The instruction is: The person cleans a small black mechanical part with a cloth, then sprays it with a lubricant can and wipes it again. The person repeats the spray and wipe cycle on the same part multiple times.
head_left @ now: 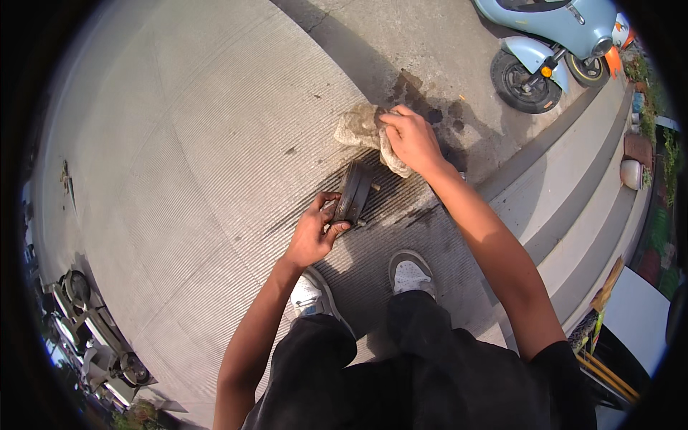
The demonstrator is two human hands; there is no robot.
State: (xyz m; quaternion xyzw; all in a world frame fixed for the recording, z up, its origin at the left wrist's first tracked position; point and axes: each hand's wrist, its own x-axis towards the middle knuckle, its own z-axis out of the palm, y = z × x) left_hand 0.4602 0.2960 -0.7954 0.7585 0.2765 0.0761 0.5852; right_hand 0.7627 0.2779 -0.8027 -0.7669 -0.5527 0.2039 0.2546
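My left hand (314, 228) grips the lower edge of a black, thick, disc-like part (354, 192), thumb on one side and fingers on the other. The part stands on edge on the ribbed paving, with a short metal stub jutting from its right side. Above and to the right of it, my right hand (412, 136) is closed on a bunched, dirty beige rag (360, 126). The rag is apart from the part. Its lower end hangs down toward the paving. Dark smears show on the fingers of my left hand.
Dark streaks (419, 215) mark the ribbed paving (193, 165) around the part. Wet stains (412, 89) lie beyond the rag. A light blue scooter (534, 72) stands far right, above concrete steps (552, 204). My shoes (412, 274) are close below. More scooters (97, 333) stand at lower left.
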